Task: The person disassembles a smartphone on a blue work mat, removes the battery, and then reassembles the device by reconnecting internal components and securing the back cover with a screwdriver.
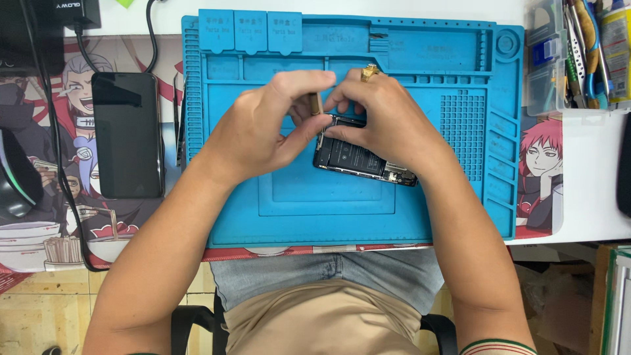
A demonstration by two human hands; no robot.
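Lying opened under both hands, the phone [358,160] sits on the blue repair mat [289,204], its battery and board exposed. Right hand [388,128], gold ring [369,72] on a finger, is closed over the phone's top edge, pinning it steady. Left hand [263,128] pinches a small tan tool [316,103] above that edge, tip probably in the frame, hard to tell. Further left of that hand lies a second dark phone [127,135]; right of the other, a parts organiser [578,52].
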